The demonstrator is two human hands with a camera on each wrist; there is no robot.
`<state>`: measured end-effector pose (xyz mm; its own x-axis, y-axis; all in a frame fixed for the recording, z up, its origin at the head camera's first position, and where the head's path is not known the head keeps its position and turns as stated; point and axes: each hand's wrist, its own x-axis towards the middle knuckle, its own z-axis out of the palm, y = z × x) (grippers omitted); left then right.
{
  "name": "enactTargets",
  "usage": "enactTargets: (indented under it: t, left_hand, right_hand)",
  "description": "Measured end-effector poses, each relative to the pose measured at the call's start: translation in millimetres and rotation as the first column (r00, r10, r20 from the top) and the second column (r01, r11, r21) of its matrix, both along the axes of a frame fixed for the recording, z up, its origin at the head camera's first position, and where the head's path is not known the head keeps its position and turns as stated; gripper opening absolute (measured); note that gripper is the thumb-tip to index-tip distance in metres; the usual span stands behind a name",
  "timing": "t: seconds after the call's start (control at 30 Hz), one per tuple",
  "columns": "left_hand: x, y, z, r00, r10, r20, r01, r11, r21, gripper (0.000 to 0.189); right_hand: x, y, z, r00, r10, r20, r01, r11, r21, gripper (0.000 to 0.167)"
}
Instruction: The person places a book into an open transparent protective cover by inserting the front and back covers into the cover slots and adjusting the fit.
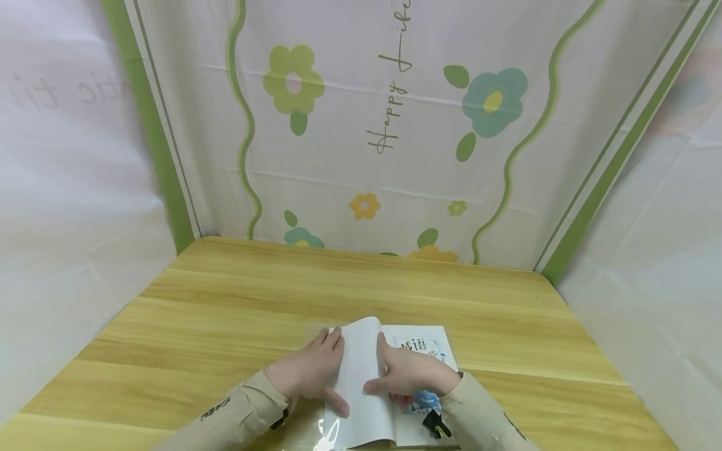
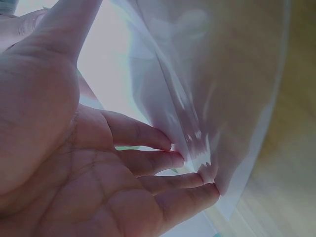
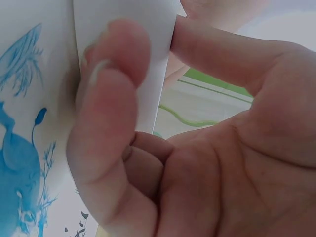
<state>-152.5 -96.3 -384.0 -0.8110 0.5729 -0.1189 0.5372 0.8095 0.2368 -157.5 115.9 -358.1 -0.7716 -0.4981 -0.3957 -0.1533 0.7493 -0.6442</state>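
Observation:
A book (image 1: 448, 338) with blue pictures and dark lettering lies at the near side of the table, a white leaf (image 1: 361, 376) lifted and curved over its left part. Clear plastic film (image 1: 301, 432) spreads to the left of it. My left hand (image 1: 313, 366) rests along the leaf's left side; in the left wrist view its slightly bent fingertips touch the plastic film (image 2: 242, 89). My right hand (image 1: 414, 369) pinches the leaf (image 3: 158, 19) by its right edge, thumb on one face and curled fingers on the other. Blue printing (image 3: 19, 182) shows beside those fingers.
The wooden table (image 1: 225, 300) extends beyond the book and to both sides. A patterned cloth (image 1: 338, 144) hangs behind it, with white cloth on the left and right. A black object (image 1: 434, 424) sits by my right sleeve (image 1: 479, 407).

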Motion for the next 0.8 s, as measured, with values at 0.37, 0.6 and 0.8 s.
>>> enactTargets:
  t: [0.37,0.6,0.8]
  left_hand:
    - [-0.2,-0.5,-0.8,1.000,-0.001,0.008,0.001,1.000,0.016,0.129]
    - [-0.8,-0.2,-1.8,1.000,0.003,0.008,-0.003,1.000,0.011,0.129]
    - [-0.4,-0.1,-1.7,1.000,0.002,0.010,-0.002,1.000,0.023,0.129]
  right_hand:
    - [1.1,-0.6,-0.4,1.000,-0.013,-0.003,0.013,1.000,-0.005,0.106]
    - [0.6,-1.0,-2.2,1.000,-0.004,-0.010,0.004,1.000,-0.011,0.107]
    - [1.2,-1.5,-3.7,1.000,-0.006,-0.006,0.006,1.000,-0.027,0.107]
